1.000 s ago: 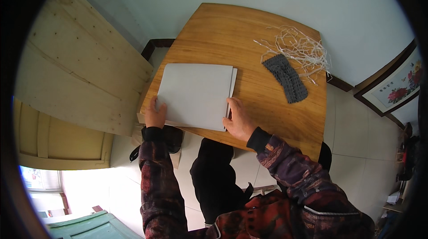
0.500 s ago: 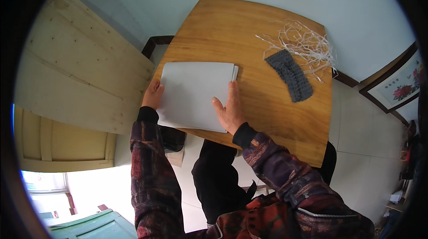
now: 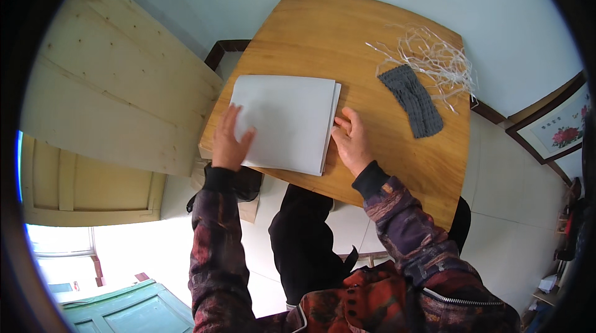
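Your left hand (image 3: 230, 143), fingers spread and thumb apart, is at the left edge of the stack of pale grey-white rectangular paper sheets (image 3: 285, 123), gripping nothing; I cannot tell if it touches. Your right hand (image 3: 354, 146), loosely half-curled and holding nothing, is just beside the stack's right edge. The stack lies flat on the brown wooden table (image 3: 329, 28), near your side.

Left side of white rect. paper stack (image 3: 287, 125) is being partly hidden by bare L hand (image 3: 232, 141), slightly blurred; dark-framed flower pic (image 3: 564, 130) & green panelled wooden piece (image 3: 139, 313) are being cut off, R & btm resp.
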`<action>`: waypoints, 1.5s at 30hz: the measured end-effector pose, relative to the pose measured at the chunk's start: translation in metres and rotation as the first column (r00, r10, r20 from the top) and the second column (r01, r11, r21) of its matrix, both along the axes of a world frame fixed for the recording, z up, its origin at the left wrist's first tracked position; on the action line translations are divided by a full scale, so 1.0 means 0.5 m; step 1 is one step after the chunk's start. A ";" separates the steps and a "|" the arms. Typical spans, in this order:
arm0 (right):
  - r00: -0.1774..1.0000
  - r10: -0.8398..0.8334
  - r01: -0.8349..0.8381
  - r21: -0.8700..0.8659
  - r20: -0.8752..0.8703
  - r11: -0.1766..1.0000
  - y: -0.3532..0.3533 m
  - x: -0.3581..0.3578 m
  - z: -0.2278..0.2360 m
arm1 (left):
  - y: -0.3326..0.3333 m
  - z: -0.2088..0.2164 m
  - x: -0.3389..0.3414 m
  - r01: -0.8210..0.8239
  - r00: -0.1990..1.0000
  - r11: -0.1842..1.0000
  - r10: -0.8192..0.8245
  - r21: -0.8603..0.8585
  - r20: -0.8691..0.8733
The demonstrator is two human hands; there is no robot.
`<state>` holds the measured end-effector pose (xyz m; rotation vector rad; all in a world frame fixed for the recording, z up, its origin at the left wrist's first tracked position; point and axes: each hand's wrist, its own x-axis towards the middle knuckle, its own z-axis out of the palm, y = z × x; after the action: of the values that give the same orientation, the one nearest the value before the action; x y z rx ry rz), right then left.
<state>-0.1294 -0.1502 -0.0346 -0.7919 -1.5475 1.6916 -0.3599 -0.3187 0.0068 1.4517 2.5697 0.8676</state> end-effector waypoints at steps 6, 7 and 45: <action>0.957 0.145 -0.113 -0.140 0.251 0.984 0.077 -0.008 0.030 | -0.017 0.005 0.129 0.188 0.963 0.945 -0.231 -0.269 -0.138; 0.946 0.183 -0.132 -0.197 0.269 0.972 0.093 -0.010 0.039 | -0.015 0.004 0.133 0.176 0.958 0.942 -0.230 -0.284 -0.169; 0.890 0.260 -0.209 -0.170 0.376 0.963 0.128 -0.020 0.053 | 0.028 -0.020 0.242 0.256 0.920 0.934 -0.315 -0.250 -0.232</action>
<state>-0.1394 -0.0860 -0.0082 -1.1032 -1.8869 1.9028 -0.2389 -0.3048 -0.0033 1.9228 2.4303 0.3606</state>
